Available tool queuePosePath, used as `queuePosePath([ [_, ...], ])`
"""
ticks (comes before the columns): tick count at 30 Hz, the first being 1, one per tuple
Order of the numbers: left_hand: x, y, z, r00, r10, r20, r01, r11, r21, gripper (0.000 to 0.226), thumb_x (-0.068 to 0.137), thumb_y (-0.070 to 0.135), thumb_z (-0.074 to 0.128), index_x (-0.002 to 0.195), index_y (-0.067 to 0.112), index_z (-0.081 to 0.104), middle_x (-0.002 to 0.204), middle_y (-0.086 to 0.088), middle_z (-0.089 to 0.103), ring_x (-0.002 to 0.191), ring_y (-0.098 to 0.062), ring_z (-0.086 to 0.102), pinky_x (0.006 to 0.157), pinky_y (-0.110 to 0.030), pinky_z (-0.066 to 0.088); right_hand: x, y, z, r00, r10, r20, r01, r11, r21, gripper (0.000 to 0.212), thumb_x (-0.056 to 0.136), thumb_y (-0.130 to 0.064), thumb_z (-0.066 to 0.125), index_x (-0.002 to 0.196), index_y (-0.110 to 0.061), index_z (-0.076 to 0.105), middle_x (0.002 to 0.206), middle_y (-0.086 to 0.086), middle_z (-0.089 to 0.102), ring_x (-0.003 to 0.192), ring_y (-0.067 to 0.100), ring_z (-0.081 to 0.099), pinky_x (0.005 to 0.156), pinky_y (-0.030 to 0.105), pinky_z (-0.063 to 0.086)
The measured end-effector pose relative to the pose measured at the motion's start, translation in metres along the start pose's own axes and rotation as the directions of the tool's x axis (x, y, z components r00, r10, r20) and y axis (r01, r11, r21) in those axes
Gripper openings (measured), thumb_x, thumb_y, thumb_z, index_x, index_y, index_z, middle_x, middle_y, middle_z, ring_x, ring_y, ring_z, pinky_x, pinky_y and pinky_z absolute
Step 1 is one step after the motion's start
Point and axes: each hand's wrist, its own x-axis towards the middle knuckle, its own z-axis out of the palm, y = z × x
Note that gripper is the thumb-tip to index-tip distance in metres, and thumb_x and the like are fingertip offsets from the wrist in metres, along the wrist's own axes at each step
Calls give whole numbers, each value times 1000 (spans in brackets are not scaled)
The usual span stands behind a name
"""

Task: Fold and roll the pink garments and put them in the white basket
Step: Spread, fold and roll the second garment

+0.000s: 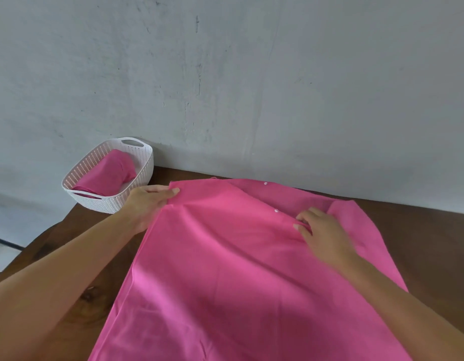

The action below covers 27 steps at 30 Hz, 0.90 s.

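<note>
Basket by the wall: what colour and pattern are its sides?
White basket, its sides dotted with rows of small holes; the head view shows it.

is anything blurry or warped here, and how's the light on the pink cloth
Head view: the right hand is smeared by motion; the left hand and white basket look sharper; the wide lens bows the back edge of the table; light is soft, with a brighter patch near the left edge of the pink garment.
</note>
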Motion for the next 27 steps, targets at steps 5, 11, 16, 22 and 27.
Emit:
queuePosePath([
  [5,-4,7,7,997,79,-5,-79,997,27,62,74,18,79,122,-17,61,100,-18,72,83,-24,74,67,-28,61,-57,-27,-2,1000,14,-28,-14,1000,-12,8,89,-19,74,87,-21,66,83,-10,57,71,17,58,66,31,41],
  [11,-11,0,13,992,120,-38,-115,988,101,43,80,16,80,110,-11,67,103,-23,71,83,-29,72,76,-37,64,-106,-44,22,995,46,90,-51,997,58,16,95,-38,63,87,-24,66,86,-10,61,76,17,61,68,35,49],
  [16,-23,-9,12,992,114,-61,-104,985,139,38,66,29,87,92,4,76,105,-24,72,94,-37,69,98,-57,54,-95,-41,11,986,126,113,-142,979,147,36,100,-51,49,82,-23,62,79,-11,57,77,12,51,66,32,40],
  [22,-29,-18,12,989,127,-73,-114,980,163,68,47,50,97,92,4,77,101,-26,69,89,-36,62,99,-66,50,-26,20,-7,964,253,-79,-244,963,114,9,95,-17,62,94,-13,70,92,4,70,93,26,60,83,41,50],
  [27,-38,-24,23,977,160,-142,-134,975,178,33,78,28,85,93,1,73,100,-27,70,90,-34,65,100,-60,51,18,84,2,867,437,241,-423,900,-108,27,97,-21,60,121,-11,62,123,16,60,114,35,57,99,44,48],
])
